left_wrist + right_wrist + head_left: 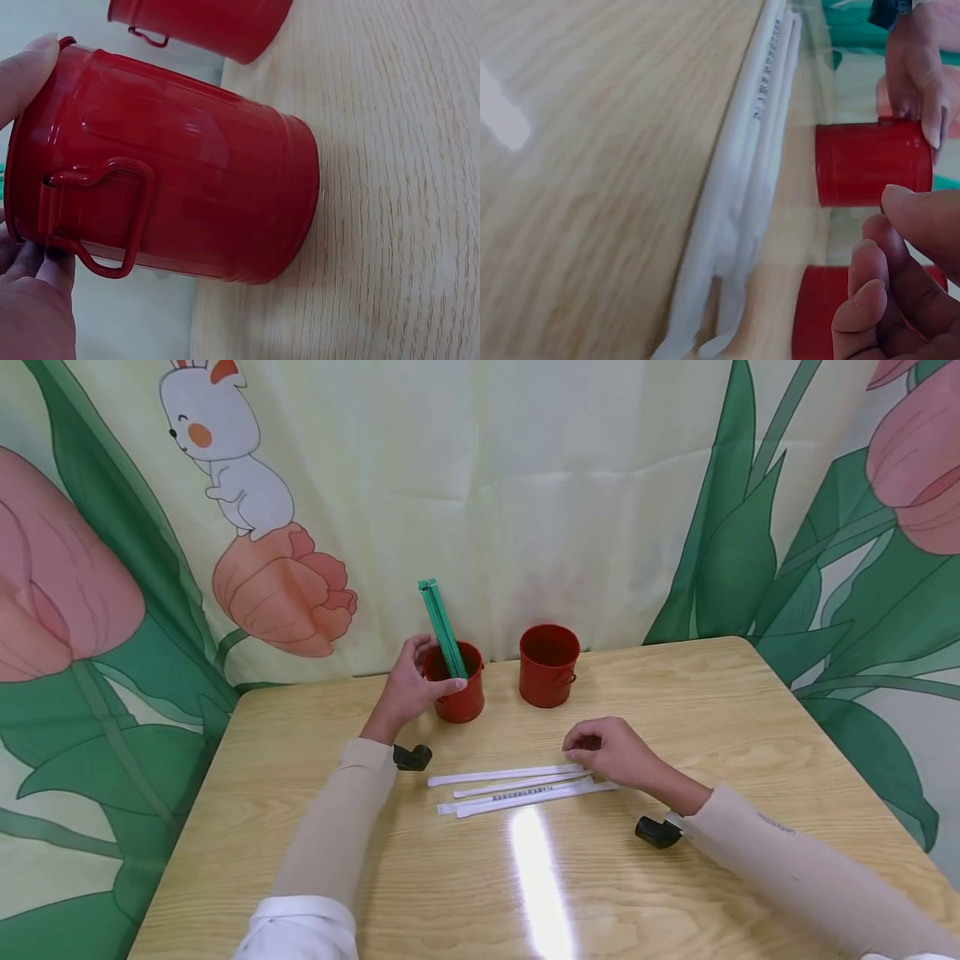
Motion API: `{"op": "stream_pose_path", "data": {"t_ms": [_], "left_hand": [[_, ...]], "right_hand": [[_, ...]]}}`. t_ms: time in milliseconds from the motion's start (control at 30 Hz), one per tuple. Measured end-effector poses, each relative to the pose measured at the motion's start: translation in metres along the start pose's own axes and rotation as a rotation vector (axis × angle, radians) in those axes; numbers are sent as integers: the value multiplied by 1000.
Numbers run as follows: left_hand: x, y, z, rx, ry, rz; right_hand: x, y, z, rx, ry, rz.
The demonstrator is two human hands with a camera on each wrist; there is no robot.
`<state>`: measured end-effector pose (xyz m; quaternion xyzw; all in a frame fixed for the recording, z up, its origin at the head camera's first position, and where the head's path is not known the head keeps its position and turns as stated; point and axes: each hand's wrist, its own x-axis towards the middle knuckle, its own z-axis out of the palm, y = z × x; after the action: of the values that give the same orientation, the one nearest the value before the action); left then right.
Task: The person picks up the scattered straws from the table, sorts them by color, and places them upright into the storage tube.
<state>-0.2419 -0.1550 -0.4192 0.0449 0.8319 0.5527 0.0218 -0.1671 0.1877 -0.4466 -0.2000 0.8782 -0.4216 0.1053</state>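
Left hand [410,687] grips red bucket [461,703]; right hand [611,750] near white straws [522,795]

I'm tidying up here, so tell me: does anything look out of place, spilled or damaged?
Nothing looks spilled or damaged. The left red bucket and the right one stand upright. At most, the white wrapped sticks lie slightly fanned on the table, not quite parallel, so they look a little untidy.

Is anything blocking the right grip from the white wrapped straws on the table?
Nothing visible does: the right grip is close to the right-hand ends of the white wrapped straws, and the red buckets stand farther back.
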Motion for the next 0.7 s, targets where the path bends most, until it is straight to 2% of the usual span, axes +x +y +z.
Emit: {"op": "stream_pose_path", "data": {"t_ms": [300,433,500,600,700], "left_hand": [[-2,3,-4,48,-6,3],[-9,4,-6,64,39,13],[-12,6,-5,48,88,40],[-16,13,0,2,155,117],[-17,23,12,-45,172,189]], "right_hand": [[-7,6,-3,-10,-8,-24],[-7,6,-3,-11,-10,-18],[-6,6,-3,-11,-15,-17],[-6,7,-3,-15,-17,-15],[-6,9,-3,-12,-16,-10]]}}
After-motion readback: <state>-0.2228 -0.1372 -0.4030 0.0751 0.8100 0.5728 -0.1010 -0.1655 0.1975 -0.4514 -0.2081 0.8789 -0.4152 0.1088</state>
